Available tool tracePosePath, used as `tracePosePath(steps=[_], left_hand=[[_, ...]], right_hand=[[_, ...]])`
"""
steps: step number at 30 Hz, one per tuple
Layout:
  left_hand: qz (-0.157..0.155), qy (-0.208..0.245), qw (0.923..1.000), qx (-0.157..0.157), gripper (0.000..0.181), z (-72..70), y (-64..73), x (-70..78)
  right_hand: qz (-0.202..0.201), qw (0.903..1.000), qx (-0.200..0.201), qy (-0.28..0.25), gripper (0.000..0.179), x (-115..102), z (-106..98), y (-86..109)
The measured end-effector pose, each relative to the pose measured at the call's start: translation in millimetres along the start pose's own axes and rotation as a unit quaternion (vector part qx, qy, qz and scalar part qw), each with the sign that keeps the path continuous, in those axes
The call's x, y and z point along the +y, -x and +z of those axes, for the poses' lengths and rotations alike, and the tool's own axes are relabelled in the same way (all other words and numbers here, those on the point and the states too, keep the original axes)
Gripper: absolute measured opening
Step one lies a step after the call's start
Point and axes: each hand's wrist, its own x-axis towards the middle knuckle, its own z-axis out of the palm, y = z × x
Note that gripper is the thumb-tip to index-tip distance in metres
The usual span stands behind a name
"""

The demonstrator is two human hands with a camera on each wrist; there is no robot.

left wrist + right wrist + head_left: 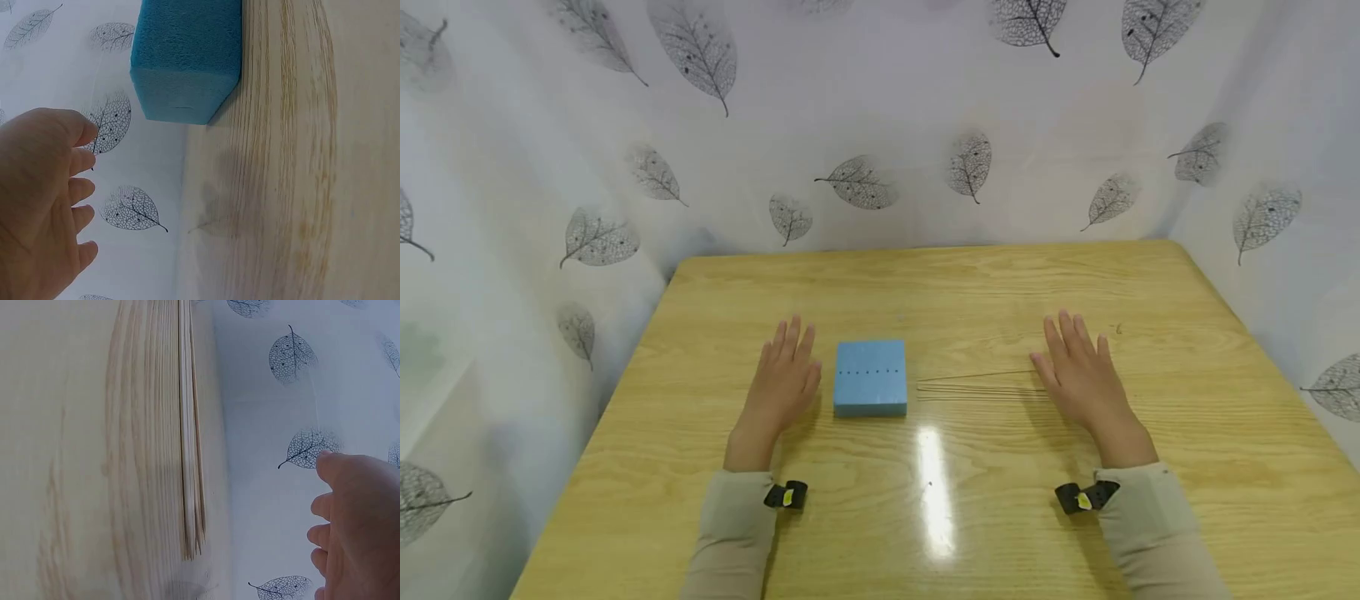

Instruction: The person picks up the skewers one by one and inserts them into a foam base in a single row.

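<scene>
A square blue foam block (870, 390) with a row of small dark holes across its top sits on the wooden table. To its left, my left hand (781, 379) is held palm down with fingers straight, a small gap from the block. In the left wrist view the foam block (185, 50) stands beyond the thumb. Several thin wooden skewers (977, 390) lie side by side, right of the block. Over their right ends is my right hand (1078, 371), fingers extended and holding nothing. Pointed tips of the skewers (192, 487) show in the right wrist view.
The wood-grain table (1000, 517) ends at the back against a pale curtain (910, 108) printed with leaves, which also hangs along both sides. Black straps (786, 496) sit at the cuffs of the beige sleeves (733, 533). A bright light reflection marks the tabletop.
</scene>
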Motion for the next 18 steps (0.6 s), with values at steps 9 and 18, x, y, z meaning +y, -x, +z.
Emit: tracePosePath(steps=[9,18], left_hand=[[0.012,0.063,0.9979,-0.009,0.055,4.9,-1.8,-0.3],[0.035,0.188,0.9796,-0.061,0.074,5.7,-0.8,4.7]], right_hand=[[-0.013,0.9964,-0.034,-0.077,0.067,-2.9,3.5,-3.8],[-0.052,0.9946,-0.027,-0.086,0.045,-13.8,6.3,-8.6]])
